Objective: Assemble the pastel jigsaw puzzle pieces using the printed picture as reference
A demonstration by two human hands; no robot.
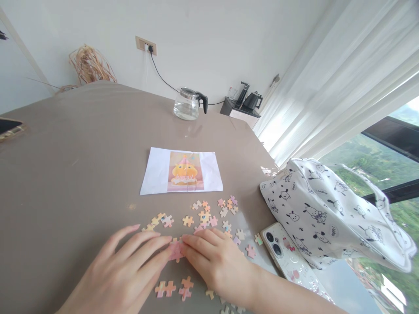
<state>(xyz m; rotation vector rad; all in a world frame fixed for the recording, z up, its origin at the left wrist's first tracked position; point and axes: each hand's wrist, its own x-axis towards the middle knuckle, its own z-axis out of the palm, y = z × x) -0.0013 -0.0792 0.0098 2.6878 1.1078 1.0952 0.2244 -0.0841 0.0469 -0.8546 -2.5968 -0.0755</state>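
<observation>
Between my two hands lies a small joined group of pink jigsaw puzzle pieces [176, 250] on the table. My left hand [122, 266] grips its left side with thumb and index finger, the other fingers spread. My right hand [219, 259] holds its right side, fingers close together and partly covering it. Loose puzzle pieces [187, 221] in yellow, pink and white lie beyond my hands. More puzzle pieces [165, 288] lie nearer me, some joined in pairs. A printed reference picture [186, 172] of a yellow figure with a cake lies flat behind the pieces.
A glass pot [186, 104] with clear liquid stands at the back of the brown table [81, 165]. On the right, a phone [291, 257] lies beside a white cartoon-print bag [321, 209]. A black kettle [253, 101] stands beyond the table, near white curtains.
</observation>
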